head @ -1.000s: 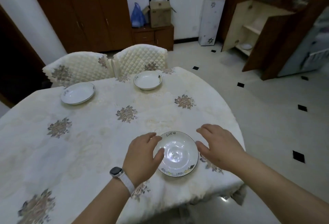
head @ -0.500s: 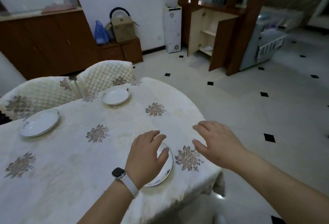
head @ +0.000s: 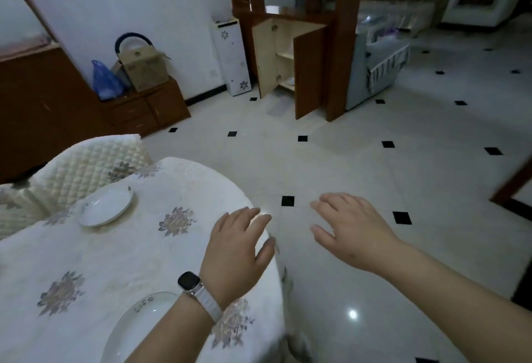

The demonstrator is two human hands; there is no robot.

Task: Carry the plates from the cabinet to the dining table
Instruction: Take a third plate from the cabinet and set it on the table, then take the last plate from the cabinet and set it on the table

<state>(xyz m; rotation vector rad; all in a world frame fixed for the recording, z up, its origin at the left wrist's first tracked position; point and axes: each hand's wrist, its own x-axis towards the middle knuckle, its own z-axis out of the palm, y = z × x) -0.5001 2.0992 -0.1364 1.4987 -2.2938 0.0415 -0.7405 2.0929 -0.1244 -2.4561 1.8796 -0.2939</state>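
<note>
On floral tablecloth (head: 115,261), far plate (head: 105,208), open cabinet (head: 283,42)

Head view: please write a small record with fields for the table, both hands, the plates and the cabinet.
table: covered with flowered cloth
left hand: open, holds nothing, above table edge
right hand: open, holds nothing, over the floor
plates: two on table; near plate partly hidden by left arm; far plate by the chair
cabinet: doors open; small white item on lower shelf, unclear

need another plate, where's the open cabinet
Head view, upper centre: the open cabinet stands across the floor, just right of the tall white flowered unit.
</note>
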